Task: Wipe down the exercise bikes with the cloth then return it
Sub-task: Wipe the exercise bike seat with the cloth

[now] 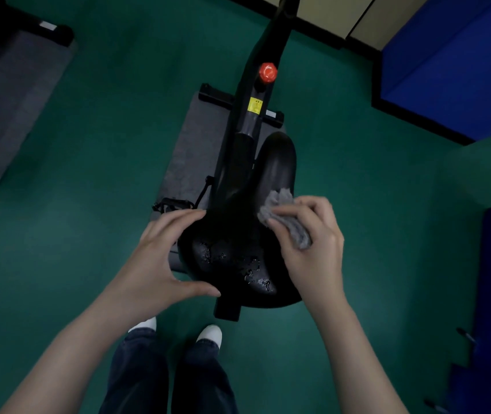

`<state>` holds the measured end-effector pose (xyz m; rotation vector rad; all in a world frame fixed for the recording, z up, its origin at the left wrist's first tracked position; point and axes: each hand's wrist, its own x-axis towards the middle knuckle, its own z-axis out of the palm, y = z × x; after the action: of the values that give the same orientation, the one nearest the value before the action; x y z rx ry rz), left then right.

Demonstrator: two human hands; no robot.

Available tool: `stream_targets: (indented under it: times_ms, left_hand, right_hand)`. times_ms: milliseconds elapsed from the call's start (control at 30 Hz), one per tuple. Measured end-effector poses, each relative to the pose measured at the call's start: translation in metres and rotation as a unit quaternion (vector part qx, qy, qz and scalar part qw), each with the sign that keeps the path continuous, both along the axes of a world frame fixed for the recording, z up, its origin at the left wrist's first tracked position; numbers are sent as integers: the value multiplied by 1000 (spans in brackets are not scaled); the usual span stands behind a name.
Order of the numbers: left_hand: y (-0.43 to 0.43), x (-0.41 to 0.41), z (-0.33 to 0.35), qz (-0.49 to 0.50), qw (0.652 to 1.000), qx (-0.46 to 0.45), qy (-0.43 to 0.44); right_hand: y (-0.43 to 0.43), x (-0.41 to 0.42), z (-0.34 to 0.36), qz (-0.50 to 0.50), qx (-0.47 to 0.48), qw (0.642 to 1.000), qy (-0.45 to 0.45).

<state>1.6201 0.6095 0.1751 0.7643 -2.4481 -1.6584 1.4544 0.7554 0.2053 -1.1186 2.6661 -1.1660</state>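
Green floor (88, 174) all round, and a grey mat (190, 156) lies flat on it with the exercise bike (247, 127) standing on top, its black foot bar (214, 95) across the mat's far end. A second grey mat (8, 115) lies far left, a blue cabinet (453, 64) stands right, and two white shoes (209, 334) are planted nearest.

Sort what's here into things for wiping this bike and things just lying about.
Job: grey cloth, gripped by right hand; wet saddle, left hand resting on it; bike frame.
Lying about: blue box; grey mat at far left.
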Motion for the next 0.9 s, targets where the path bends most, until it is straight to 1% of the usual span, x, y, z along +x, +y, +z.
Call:
stream_targets:
  times_ms: [100, 167, 233, 400, 500, 567, 633, 667, 733, 767, 833, 900]
  left_hand:
    - [0, 0, -1, 2, 1000, 0, -2]
    - [0, 0, -2, 3, 1000, 0, -2]
    - [0, 0, -2, 1, 1000, 0, -3]
    - [0, 0, -4, 1, 1000, 5, 1]
    - [0, 0, -5, 4, 1000, 2, 3]
    - [0, 1, -6, 6, 1000, 3, 1]
    - [0, 1, -7, 8, 1000, 3, 3]
    - [0, 1, -7, 10, 1000, 4, 5]
    - [1, 0, -7, 13, 1000, 7, 9]
    - [1, 0, -7, 13, 1000, 9, 11]
    - [1, 0, -7, 11, 1000, 9, 14]
    - [1, 0, -7, 11, 1000, 8, 13]
  right_hand:
    - [8, -2, 0, -74, -1, 997, -26]
    - [3, -11, 2, -146, -6, 986, -86]
    - [-2, -18, 2, -191, 3, 970, -153]
    - [8, -21, 1, -172, 75, 968, -164]
    - [9, -31, -2, -199, 84, 950, -227]
    - [-3, -39, -4, -219, 63, 929, -290]
    - [-22, -44, -5, -239, 8, 908, -343]
    - [-32, -46, -5, -249, -29, 901, -353]
    - [-48, -48, -5, -267, -111, 890, -352]
    - [-53, -46, -4, -272, -138, 892, -334]
    - [-54, -38, -3, -270, -147, 912, -272]
    - [-50, -27, -1, -252, -148, 928, -231]
